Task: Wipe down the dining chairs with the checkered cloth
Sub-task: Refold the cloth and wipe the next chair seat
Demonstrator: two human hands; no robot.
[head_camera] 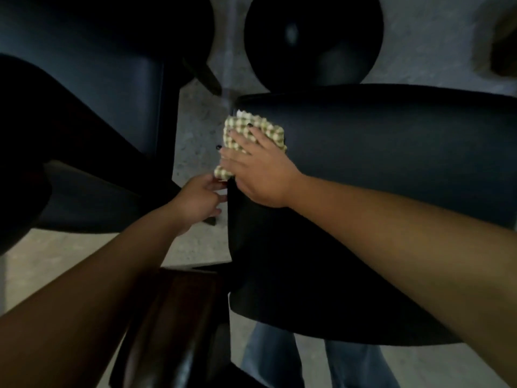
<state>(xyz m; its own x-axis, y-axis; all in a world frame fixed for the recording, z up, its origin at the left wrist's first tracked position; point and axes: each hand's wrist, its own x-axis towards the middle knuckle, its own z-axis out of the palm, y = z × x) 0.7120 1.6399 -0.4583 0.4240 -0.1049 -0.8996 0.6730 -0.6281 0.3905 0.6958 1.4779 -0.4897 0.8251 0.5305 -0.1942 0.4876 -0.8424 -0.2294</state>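
A green-and-cream checkered cloth (253, 130) lies on the left end of a dark dining chair (391, 152), seen from above. My right hand (257, 166) lies flat on top of the cloth with straight spread fingers, pressing it onto the chair. Just below and to the left, my left hand (200, 198) touches the chair's left edge under the cloth's hanging corner; its fingers are loosely bent toward that edge. The chair's backrest (279, 275) drops dark toward me.
A second dark chair (92, 88) stands at the left, with a gap of grey concrete floor (195, 127) between. A round dark stool or base (313, 37) sits behind. A dark wooden piece (173, 317) is near my legs in jeans (268, 357).
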